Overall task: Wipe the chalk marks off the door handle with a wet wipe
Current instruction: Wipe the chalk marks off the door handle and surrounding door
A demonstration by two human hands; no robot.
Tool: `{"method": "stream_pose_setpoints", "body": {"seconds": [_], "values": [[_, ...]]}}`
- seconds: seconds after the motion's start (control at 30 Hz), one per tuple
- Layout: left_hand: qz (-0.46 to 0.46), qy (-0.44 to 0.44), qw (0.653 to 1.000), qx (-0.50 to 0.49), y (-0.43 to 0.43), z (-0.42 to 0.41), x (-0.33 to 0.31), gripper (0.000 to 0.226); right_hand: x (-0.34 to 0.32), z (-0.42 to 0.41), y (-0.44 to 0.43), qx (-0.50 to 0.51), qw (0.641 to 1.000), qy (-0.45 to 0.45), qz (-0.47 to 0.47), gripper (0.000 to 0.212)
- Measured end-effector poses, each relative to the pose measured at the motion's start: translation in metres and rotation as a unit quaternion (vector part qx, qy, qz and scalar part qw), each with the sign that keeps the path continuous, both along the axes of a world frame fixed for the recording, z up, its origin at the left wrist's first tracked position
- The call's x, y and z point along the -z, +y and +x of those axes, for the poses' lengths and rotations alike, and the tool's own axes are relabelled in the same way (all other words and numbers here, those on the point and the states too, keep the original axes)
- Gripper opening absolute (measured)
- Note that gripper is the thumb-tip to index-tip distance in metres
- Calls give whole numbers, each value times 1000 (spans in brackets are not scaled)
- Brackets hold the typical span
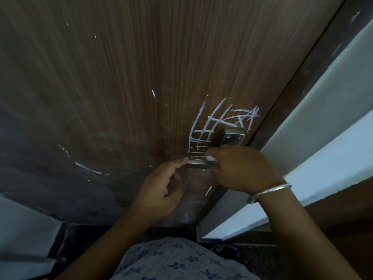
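A metal lever door handle point(196, 164) sticks out from its screwed plate point(232, 137) on a brown wooden door point(121, 77). White chalk marks point(220, 122) criss-cross the door above the handle, and thin lines run across the lever's top. My right hand point(240, 170), with a silver bangle at the wrist, covers the lever's right part and pinches a small white piece point(211, 158) against it; I cannot tell whether it is chalk or a wipe. My left hand point(161, 188) touches the lever's left tip with one fingertip, its other fingers loosely curled.
The dark door frame point(292, 93) and a pale blue-white wall point(323, 110) lie to the right. Stray white scratches point(88, 168) dot the door to the left. My floral-print clothing point(177, 261) fills the bottom centre, over dark flooring.
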State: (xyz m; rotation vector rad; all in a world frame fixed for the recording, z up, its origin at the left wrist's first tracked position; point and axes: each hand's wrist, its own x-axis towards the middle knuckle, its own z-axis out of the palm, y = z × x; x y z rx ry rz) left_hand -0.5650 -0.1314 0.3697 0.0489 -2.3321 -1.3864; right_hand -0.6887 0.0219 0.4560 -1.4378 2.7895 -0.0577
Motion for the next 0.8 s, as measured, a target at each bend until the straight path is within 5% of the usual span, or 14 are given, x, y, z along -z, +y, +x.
{"method": "stream_pose_setpoints", "body": {"seconds": [0.13, 0.33, 0.8], "values": [[-24, 2, 1000, -20, -1, -3, -3, 47, 4, 1, -2, 2, 1000, -8, 15, 44], [-98, 34, 992, -73, 0, -11, -13, 21, 19, 11, -4, 34, 995, 95, 3, 30], [-90, 51, 991, -89, -1, -22, -14, 6, 10, 11, -10, 45, 999, 4, -26, 38]]}}
